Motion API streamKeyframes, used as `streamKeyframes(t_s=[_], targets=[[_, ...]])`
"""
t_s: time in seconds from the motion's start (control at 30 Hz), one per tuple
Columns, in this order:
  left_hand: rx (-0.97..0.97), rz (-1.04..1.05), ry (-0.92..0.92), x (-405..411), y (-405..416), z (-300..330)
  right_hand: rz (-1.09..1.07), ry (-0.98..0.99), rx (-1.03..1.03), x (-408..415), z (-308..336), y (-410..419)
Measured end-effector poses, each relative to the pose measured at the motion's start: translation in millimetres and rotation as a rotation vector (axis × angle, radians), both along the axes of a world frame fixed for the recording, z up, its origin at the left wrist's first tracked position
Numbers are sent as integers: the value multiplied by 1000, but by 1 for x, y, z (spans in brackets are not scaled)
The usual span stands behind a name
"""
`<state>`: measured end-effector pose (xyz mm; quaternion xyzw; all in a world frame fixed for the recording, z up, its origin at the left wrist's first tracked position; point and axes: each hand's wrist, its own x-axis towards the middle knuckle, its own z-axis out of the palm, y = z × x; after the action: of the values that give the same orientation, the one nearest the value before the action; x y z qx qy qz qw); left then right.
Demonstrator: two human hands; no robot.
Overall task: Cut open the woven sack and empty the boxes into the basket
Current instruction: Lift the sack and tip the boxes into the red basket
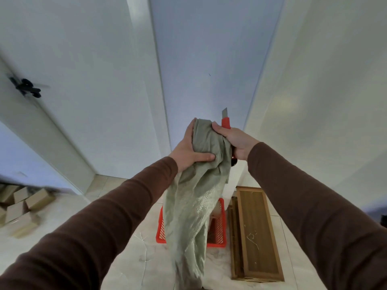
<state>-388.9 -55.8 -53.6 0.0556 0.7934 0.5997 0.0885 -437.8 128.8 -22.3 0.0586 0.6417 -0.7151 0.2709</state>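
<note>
Head view: both hands (211, 143) clutch the sack (192, 206), hiding most of the basket (219, 227) beside wooden panels (255, 233).

Both hands (188, 149) hold sack (192, 197) up over red basket (219, 227); R w/ knife (225, 120).

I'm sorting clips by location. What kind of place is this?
Probably an indoor hallway or storeroom corner: white walls, a door with a black handle, pale floor tiles, and cardboard boxes heaped on the floor.
</note>
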Motion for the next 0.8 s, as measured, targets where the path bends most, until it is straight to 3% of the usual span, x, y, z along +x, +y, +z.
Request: streamKeyframes(t_s=[0.13,0.2,0.33,0.5,0.6,0.73,0.8], targets=[[136,274,-118,-5,-10,-1,-55,373,298,6,-5,5],[201,315,-175,-8,-14,-1,93,495,314,15,-11,8],[387,193,-369,-1,-8,11,398,542,306,31,-29,-2],[464,78,-561,13,-11,24,254,495,328,33,-38,-9],[304,-9,-514,19,-22,21,205,416,276,36,-36,-7],[-55,17,-260,24,-40,0,182,254,166,40,-28,-6],[-57,-70,-154,31,-40,-6,185,135,98,41,-23,-9]])
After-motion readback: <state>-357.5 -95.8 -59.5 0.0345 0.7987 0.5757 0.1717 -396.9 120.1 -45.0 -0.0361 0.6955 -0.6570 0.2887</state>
